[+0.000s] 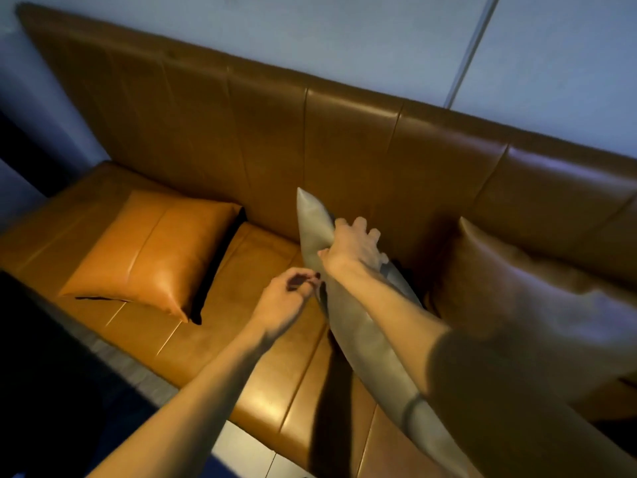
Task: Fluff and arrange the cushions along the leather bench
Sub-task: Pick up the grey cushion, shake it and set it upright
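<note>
A grey cushion (365, 339) stands on edge across the middle of the tan leather bench (241, 339), seen almost edge-on. My right hand (351, 246) grips its upper edge from above. My left hand (286, 298) is at the cushion's left face, fingers curled and pinching at the edge. An orange leather cushion (155, 253) with a black back lies flat on the seat at the left. A brown cushion (517, 291) leans against the backrest at the right, touching my right arm.
The padded backrest (310, 132) runs along a pale wall (379, 36). A dark table edge (51, 357) sits at the lower left, close to the seat front. White floor tiles (248, 453) show below the bench.
</note>
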